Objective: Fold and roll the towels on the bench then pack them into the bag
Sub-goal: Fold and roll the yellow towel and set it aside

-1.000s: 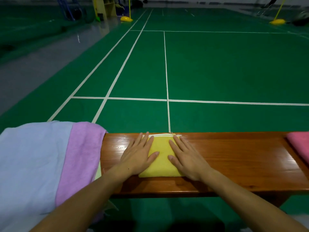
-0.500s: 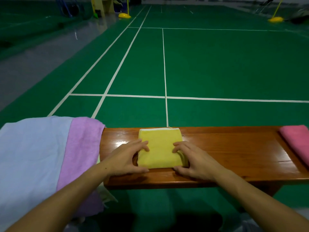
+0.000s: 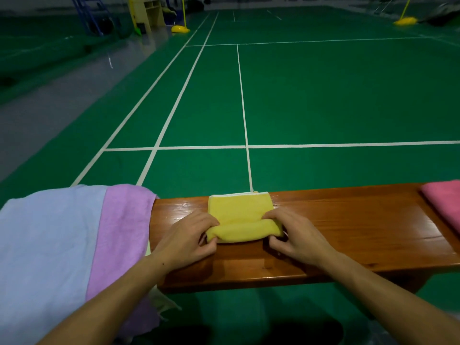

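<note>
- yellow towel [image 3: 239, 212] folded, lying on the table [image 3: 348, 235] between the hands; near edge turned up into a short roll, far part still flat with a white hem on the far edge
- left hand [image 3: 185, 239] grips the left end of the roll, fingers curled over the top, thumb tucked under at the near side
- right hand [image 3: 296, 236] grips the right end of the roll the same way, fingers over the top, thumb below
- both forearms come in from the near side, bare
- purple towel [image 3: 122, 235] draped over the table end just left of the left hand; light blue towel [image 3: 47, 250] overlaps its left side, further left
- pink towel [image 3: 445, 202] on the table well to the right of the right hand, partly cut by the frame edge
- table is glossy brown wood; green court floor [image 3: 323, 95] with white lines beyond the hands
- yellow post bases [image 3: 180, 29] far beyond on the court; bag not seen
</note>
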{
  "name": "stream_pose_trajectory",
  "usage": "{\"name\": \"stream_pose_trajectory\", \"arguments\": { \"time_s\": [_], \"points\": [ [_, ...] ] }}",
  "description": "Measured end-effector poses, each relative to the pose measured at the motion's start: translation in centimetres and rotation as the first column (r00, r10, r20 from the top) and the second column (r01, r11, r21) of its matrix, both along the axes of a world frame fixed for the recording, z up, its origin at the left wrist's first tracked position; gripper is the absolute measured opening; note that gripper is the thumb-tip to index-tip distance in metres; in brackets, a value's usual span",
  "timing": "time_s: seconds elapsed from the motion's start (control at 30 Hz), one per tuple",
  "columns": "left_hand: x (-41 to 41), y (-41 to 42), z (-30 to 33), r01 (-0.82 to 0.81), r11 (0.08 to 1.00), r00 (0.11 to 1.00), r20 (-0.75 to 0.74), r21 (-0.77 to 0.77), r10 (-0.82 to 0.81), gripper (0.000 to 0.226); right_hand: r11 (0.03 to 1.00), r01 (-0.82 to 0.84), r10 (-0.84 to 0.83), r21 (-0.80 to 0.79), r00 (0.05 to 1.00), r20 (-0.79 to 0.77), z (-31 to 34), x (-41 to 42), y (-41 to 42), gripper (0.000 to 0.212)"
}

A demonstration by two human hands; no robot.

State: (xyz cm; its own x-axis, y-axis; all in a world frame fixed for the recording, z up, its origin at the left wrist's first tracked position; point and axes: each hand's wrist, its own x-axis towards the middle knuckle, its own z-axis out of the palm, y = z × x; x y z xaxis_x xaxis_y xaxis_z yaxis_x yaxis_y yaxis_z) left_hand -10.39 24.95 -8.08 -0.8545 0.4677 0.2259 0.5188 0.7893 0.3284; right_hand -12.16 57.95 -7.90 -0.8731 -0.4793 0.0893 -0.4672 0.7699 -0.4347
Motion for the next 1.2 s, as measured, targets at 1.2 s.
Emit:
{"name": "stream_pose_trajectory", "arguments": {
  "time_s": [1.2],
  "points": [
    [-1.6,4.8,-2.0,-0.136,0.988,0.983,-0.134,-0.073,0.125,0.049,0.964,0.243,-0.208,0.109,0.943,-0.262,1.2,-0.3,-4.0,0.05]
  ]
}}
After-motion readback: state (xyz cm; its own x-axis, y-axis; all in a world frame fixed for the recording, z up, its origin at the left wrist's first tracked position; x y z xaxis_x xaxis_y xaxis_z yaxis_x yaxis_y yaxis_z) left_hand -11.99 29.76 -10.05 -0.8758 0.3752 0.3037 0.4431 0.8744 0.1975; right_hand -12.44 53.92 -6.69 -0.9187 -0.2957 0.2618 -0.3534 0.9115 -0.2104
